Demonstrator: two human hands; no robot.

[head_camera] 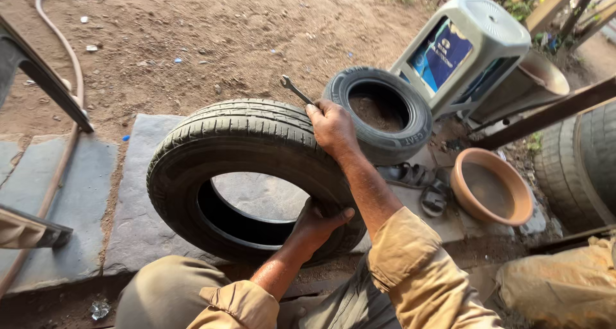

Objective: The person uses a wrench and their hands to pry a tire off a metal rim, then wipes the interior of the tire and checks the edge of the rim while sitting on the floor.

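A large black tyre (247,175) stands tilted on its tread on a grey stone slab (144,226), leaning toward the person, its open centre showing the slab through it. The left hand (316,226) grips the tyre's near lower bead from inside the opening, the thumb lying outside across the sidewall and the other fingers curled under the rim, out of sight. The right hand (332,129) rests on top of the tread at the tyre's far right shoulder, fingers closed around the handle of an open-ended spanner (295,89), whose jaw end sticks up and away past the knuckles. Just behind that hand a smaller tyre (380,114) lies flat on the ground, dirt inside its centre. To the right sit a pair of dark sandals (420,184) and a round clay-coloured bowl (491,186). Further back a grey plastic stool (468,46) lies tipped on its side. A hose (67,66) curves across the sandy ground at the left.
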